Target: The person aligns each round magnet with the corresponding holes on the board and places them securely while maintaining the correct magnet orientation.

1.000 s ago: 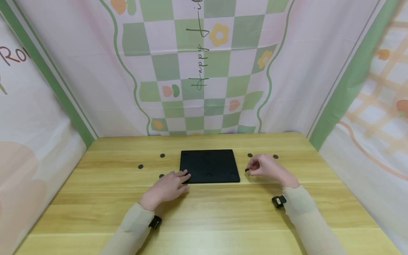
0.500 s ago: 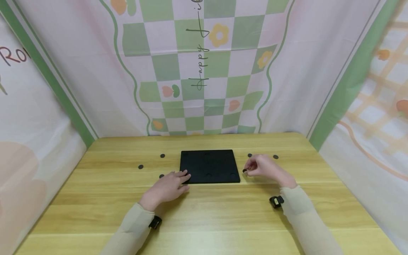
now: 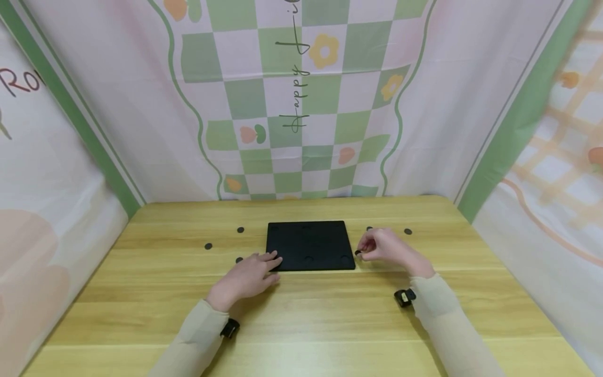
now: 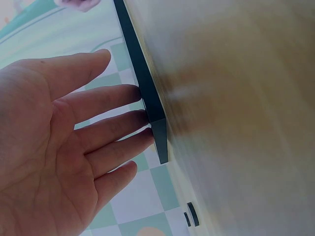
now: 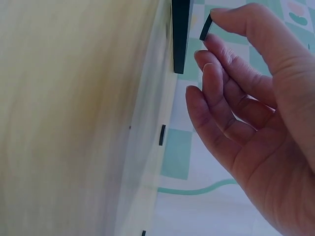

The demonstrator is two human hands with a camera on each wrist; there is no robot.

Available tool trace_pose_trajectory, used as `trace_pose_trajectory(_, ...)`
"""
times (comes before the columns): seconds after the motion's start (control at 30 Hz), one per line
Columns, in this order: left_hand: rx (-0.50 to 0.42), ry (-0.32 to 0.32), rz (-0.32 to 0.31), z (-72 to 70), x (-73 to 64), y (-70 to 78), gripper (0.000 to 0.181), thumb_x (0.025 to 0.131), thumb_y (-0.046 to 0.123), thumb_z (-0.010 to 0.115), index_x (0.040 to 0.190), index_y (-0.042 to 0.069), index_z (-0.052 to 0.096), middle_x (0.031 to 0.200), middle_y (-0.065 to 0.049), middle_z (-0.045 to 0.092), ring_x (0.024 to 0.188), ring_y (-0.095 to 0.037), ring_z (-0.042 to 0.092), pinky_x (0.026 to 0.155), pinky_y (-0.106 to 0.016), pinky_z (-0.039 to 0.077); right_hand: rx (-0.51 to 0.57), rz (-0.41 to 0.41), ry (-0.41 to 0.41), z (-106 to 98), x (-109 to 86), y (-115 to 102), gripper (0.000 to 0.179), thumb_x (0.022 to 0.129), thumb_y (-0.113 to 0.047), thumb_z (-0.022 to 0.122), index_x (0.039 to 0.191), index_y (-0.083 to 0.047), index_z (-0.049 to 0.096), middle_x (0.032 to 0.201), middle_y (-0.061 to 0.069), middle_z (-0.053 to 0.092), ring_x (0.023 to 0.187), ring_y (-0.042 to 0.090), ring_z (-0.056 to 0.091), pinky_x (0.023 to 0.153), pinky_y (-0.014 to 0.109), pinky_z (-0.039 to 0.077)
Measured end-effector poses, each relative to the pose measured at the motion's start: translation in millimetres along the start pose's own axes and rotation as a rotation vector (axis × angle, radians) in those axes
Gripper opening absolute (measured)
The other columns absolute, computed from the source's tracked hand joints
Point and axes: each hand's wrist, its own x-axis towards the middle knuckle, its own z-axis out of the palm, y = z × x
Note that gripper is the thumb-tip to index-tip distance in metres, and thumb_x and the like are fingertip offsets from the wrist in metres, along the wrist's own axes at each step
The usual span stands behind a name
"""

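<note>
A flat black rectangular board (image 3: pixel 308 241) with faint round outlines near its edges lies on the table. My left hand (image 3: pixel 246 276) rests its fingertips on the board's near left corner; in the left wrist view the fingers (image 4: pixel 115 96) are fairly straight and the palm holds nothing. Just off the board's right edge, my right hand (image 3: pixel 394 251) pinches a small black disc (image 5: pixel 206 27) between thumb and index finger. The disc is tilted on edge in the right wrist view, with the other fingers loosely curled below it.
Loose black discs lie left of the board, such as one disc (image 3: pixel 241 230) and another (image 3: pixel 208 246); a third (image 3: pixel 238 259) is partly behind my left hand. Right of the board are a disc (image 3: pixel 408 231) and one (image 3: pixel 369 229) partly covered. Curtains surround the wooden table (image 3: pixel 301 324).
My right hand has moved a little left with the pinched disc, closer to the board's right edge. The left hand and the board have stayed in place.
</note>
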Motion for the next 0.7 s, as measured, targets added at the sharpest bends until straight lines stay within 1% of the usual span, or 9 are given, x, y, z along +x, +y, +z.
trace_pose_trajectory(0.27, -0.009, -0.005, -0.012, 0.6, 0.1, 0.1, 0.05, 0.099, 0.035, 0.05, 0.142, 0.011, 0.044, 0.15, -0.01, 0.037, 0.137, -0.033, 0.036, 0.113, -0.051, 0.029, 0.01, -0.007, -0.008, 1.2, 1.0, -3.3, 0.009, 0.076, -0.01, 0.075, 0.083, -0.008, 0.07, 0.079, 0.0, 0.068, 0.068, 0.005, 0.06, 0.061, 0.019, 0.053)
trace_pose_trajectory(0.7, -0.012, -0.005, -0.008, 0.1, 0.3, 0.3, 0.05, 0.099, 0.034, 0.05, 0.142, 0.01, 0.045, 0.15, -0.011, 0.037, 0.138, -0.032, 0.036, 0.114, -0.051, 0.028, 0.025, -0.001, -0.03, 3.7, 4.5, -9.3, 0.01, 0.077, -0.013, 0.078, 0.082, -0.009, 0.07, 0.078, -0.002, 0.067, 0.068, 0.004, 0.06, 0.061, 0.019, 0.053)
